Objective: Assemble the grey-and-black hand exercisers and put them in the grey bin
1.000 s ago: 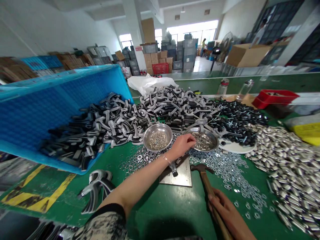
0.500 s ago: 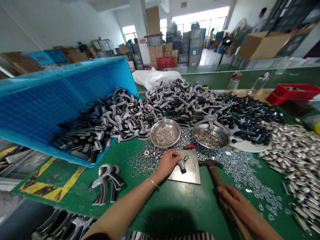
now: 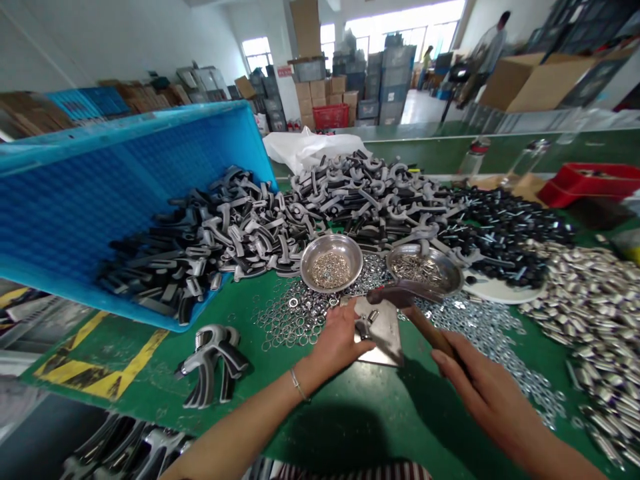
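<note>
My left hand (image 3: 337,341) rests at the left side of a flat metal plate (image 3: 385,353). Its thumb and fingers are around a small grey part with a black end (image 3: 363,328), partly hidden by the hand. Beside that part, a short metal cylinder (image 3: 373,315) lies on the plate. My right hand (image 3: 470,373) is closed round the wooden handle of a hammer (image 3: 427,328). The hammer head is raised over the plate's far edge, to the right of my left hand.
Behind the plate stand two metal bowls of small parts (image 3: 359,257) (image 3: 461,280), with loose washers (image 3: 293,327) around. Hand grippers (image 3: 215,363) lie at left, near a blue crate (image 3: 200,153). Metal cylinders (image 3: 590,307) are heaped right. A person (image 3: 487,53) is in the background.
The hammer has been lifted from beside the plate and swung left above it. My left hand has turned, its thumb now reaching forward along the plate's near side. A background person has come further into view.
</note>
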Tool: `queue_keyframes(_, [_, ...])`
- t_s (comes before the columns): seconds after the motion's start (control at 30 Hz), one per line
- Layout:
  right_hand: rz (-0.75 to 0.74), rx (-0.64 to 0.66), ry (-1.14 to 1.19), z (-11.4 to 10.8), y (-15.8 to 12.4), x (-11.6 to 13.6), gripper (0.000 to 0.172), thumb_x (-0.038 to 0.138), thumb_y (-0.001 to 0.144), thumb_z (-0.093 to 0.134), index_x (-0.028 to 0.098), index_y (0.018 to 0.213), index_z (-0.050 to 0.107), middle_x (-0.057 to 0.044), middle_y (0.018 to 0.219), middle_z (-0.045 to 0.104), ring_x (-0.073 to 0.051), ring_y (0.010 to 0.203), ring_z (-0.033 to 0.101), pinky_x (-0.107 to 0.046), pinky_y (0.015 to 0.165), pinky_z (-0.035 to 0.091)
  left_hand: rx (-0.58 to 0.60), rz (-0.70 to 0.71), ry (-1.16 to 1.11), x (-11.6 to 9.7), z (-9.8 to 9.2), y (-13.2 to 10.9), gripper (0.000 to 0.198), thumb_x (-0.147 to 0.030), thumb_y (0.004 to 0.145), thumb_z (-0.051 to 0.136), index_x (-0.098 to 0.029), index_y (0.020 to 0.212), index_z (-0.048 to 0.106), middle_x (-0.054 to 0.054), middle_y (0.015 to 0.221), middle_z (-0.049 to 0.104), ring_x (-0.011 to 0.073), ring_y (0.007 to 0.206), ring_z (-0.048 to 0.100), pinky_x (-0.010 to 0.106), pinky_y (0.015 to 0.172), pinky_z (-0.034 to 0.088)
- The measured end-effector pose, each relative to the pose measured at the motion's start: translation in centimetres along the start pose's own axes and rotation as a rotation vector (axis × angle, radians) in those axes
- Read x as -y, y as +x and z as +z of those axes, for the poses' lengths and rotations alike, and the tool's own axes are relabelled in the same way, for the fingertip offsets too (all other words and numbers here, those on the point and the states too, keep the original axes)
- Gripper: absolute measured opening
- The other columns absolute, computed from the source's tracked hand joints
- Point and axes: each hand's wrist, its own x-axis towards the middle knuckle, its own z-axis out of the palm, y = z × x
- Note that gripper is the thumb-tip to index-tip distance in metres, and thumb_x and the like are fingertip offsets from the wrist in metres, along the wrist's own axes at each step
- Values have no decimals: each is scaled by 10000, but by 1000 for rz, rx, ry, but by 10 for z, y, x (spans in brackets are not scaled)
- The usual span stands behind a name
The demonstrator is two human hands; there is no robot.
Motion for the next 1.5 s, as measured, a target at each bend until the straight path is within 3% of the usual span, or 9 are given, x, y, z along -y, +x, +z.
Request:
queue_keyframes(0.2, [45, 209, -77, 19, 25, -25, 382, 458, 1008, 319, 197, 1083, 588, -75, 828, 723, -252, 728, 693, -352, 672, 532, 48, -57, -59, -7, -2, -4, 970, -337, 727, 794, -108, 1502, 256, 153, 1178, 634, 360, 1201, 516, 533, 1059, 358])
queue_keyframes(0.4, [-353, -233, -418, 44, 36, -41, 466, 209, 954, 422, 152, 1411, 494, -188, 1339, 591, -322, 1184, 573, -508, 1012, 460, 125, 41, -13, -11, -28, 2, 1041, -549, 729, 777, -118, 1521, 256, 229, 1438, 467, 393, 1342, 415, 548, 1114, 313])
queue_keyframes(0.7, [-656, -235, -677, 84, 94, 2, 492, -24, 838, 487, 198, 1249, 641, -69, 1300, 657, -296, 1092, 602, -479, 924, 500, 31, 81, 531, 44, -134, 168, 254, -240, 939, 521, -145, 1088, 703, 129, 1038, 710, 265, 1038, 635, 387, 950, 466])
queue_keyframes(0.87, [-535, -170, -633, 98, 103, -15, 218, 64, 830, 628, 179, 1002, 696, -91, 1069, 704, -301, 959, 631, -480, 855, 518, 95, 188, 565, 37, -91, 252, 257, -154, 915, 522, -170, 1064, 731, 116, 1074, 715, 234, 1054, 642, 326, 924, 471])
queue_keyframes(1.03, [-522, -124, -524, 94, 103, -33, 259, 68, 845, 636, 148, 1091, 646, -128, 1187, 656, -278, 1069, 603, -415, 942, 498, 161, 219, 572, 15, -33, 288, 248, -148, 877, 587, -87, 1083, 710, 201, 1153, 677, 286, 1147, 605, 385, 984, 442])
queue_keyframes(1.17, [-463, -7, -425, 71, 98, -29, 40, 180, 909, 598, 166, 935, 625, -114, 980, 691, -263, 899, 647, -401, 813, 539, 209, 189, 539, 1, -29, 290, 220, -128, 881, 565, -59, 1030, 712, 241, 1162, 661, 304, 1155, 611, 405, 991, 439])
queue_keyframes(1.3, [-270, 17, -76, 45, 82, -14, 119, 286, 972, 499, 196, 1018, 562, -88, 943, 671, -231, 845, 658, -375, 774, 547, 215, 147, 443, -17, -63, 269, 215, -123, 905, 539, -44, 1050, 677, 226, 1096, 685, 295, 1106, 640, 404, 983, 451])
queue_keyframes(1.43, [-141, -70, 336, 42, 61, 2, 245, 377, 1007, 430, 220, 1193, 454, -141, 1205, 651, -243, 1062, 657, -423, 927, 519, 155, 152, 230, -26, -101, 195, 415, -216, 1028, 336, -83, 1411, 427, 175, 1142, 668, 200, 972, 677, 321, 861, 520])
queue_keyframes(1.5, [-75, -74, 572, 48, 53, 6, 278, 445, 1010, 408, 233, 1190, 392, -152, 1191, 668, -238, 953, 699, -418, 835, 558, 118, 156, -193, -25, -107, 139, 481, -256, 1045, 281, -149, 1514, 266, 151, 1154, 658, 170, 918, 677, 324, 831, 535])
